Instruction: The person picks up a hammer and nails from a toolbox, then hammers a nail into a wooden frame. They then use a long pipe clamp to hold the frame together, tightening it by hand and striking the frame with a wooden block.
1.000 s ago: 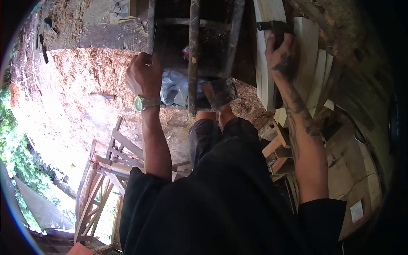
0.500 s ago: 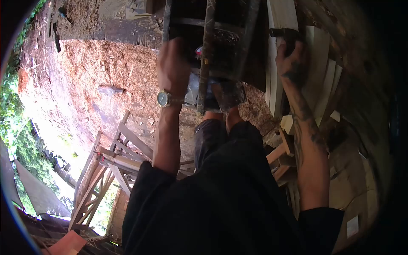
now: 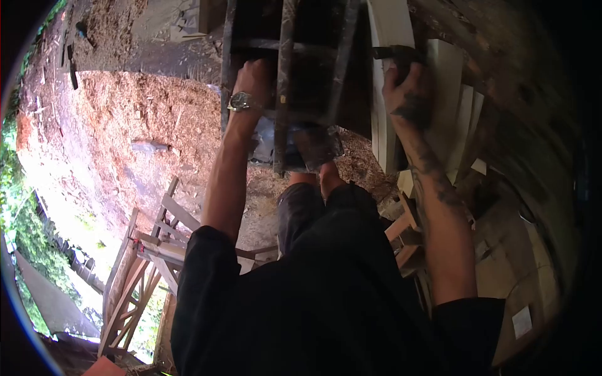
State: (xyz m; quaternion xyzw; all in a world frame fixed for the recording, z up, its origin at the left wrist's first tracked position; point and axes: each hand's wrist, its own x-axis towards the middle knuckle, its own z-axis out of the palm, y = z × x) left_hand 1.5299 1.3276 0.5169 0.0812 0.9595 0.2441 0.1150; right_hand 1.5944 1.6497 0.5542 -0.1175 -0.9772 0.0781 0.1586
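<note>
My left hand (image 3: 254,80), with a wristwatch (image 3: 241,101) on its wrist, is closed inside the dark slatted frame (image 3: 285,81), between its left and middle rails. What its curled fingers hold is hidden. On the other side, my right hand (image 3: 407,93) is wrapped around a hammer close under its dark head (image 3: 394,53). That hammer is over the pale wooden boards (image 3: 392,19) that stand to the right of the frame. Below the rails, a greyish plastic-like piece (image 3: 263,141) shows near my legs.
Wood shavings (image 3: 169,106) cover the ground on the left, where a small pale block (image 3: 150,146) and dark tools (image 3: 72,69) lie. A wooden trestle-like structure (image 3: 141,269) stands at lower left. More boards (image 3: 445,69) lean at right.
The view has shifted, so the frame, boards and both arms appear further left. My left hand has moved up relative to the frame. The right hand still holds the hammer.
</note>
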